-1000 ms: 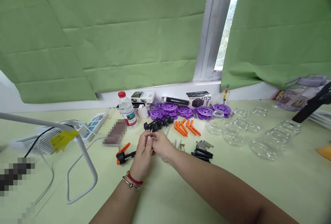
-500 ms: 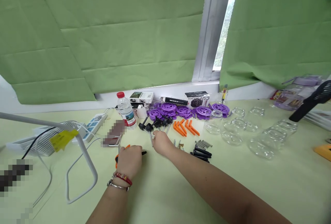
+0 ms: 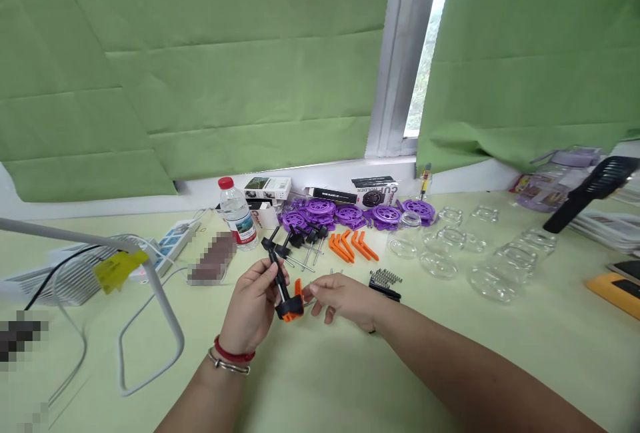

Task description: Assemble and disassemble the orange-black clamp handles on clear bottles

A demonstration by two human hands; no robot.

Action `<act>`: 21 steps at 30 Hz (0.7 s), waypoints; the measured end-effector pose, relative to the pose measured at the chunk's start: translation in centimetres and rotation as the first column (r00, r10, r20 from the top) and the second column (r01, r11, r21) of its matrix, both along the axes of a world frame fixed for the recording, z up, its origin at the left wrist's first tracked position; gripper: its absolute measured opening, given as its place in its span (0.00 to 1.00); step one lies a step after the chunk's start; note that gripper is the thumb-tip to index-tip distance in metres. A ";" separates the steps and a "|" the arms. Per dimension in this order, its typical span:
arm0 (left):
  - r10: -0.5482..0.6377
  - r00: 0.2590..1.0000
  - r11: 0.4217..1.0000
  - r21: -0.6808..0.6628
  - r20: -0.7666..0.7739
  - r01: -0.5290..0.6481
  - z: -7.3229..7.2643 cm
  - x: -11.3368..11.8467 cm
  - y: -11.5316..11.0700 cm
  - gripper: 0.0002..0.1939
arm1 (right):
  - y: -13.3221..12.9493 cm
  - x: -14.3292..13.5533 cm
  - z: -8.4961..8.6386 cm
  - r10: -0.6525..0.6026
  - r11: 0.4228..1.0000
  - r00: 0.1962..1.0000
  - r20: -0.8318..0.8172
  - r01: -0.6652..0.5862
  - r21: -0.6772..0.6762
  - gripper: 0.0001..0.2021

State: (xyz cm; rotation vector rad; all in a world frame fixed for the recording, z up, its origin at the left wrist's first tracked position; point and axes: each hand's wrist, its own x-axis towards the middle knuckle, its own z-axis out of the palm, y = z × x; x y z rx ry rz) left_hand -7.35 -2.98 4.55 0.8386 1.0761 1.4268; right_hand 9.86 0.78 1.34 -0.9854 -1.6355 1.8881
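My left hand (image 3: 253,303) is closed around the black shaft of a black-and-orange tool (image 3: 284,286), which it holds tilted above the table. A wide black head with orange parts sits at the tool's lower end. My right hand (image 3: 343,296) is just right of that head, with thumb and forefinger at the orange lever (image 3: 299,288). A thin metal rod (image 3: 309,302) shows between its fingertips and the tool; its full length is hidden. Behind the hands lie several metal rods with black heads (image 3: 297,240) and several bent orange levers (image 3: 345,246).
Purple discs (image 3: 320,208) lie in front of boxes (image 3: 269,187). A water bottle (image 3: 237,216) stands at left, near a power strip (image 3: 173,246) and a white lamp arm (image 3: 163,300). Clear plastic parts (image 3: 495,283) spread right; springs (image 3: 385,278) and black tubes (image 3: 386,291) lie behind my right forearm.
My left hand has lifted and turned the black-and-orange tool, its shaft now upright. My right hand has left the black-headed rods and come down to the tool's right side.
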 end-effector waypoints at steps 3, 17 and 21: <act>0.010 0.995 1.000 -0.014 0.100 -0.009 -0.2 -0.2 0.3 0.11 | -0.6 0.5 -0.6 0.029 0.999 1.000 -0.012 -0.029 0.019 0.15; -0.053 0.992 0.983 0.183 0.116 0.032 -0.3 1.2 -0.8 0.25 | -1.8 0.5 -0.7 -0.088 0.921 0.992 0.086 0.048 0.387 0.11; -0.038 0.999 0.976 0.213 0.007 0.035 -0.7 1.3 -0.9 0.27 | -2.8 1.0 0.5 -0.086 0.895 0.990 0.113 0.027 0.445 0.12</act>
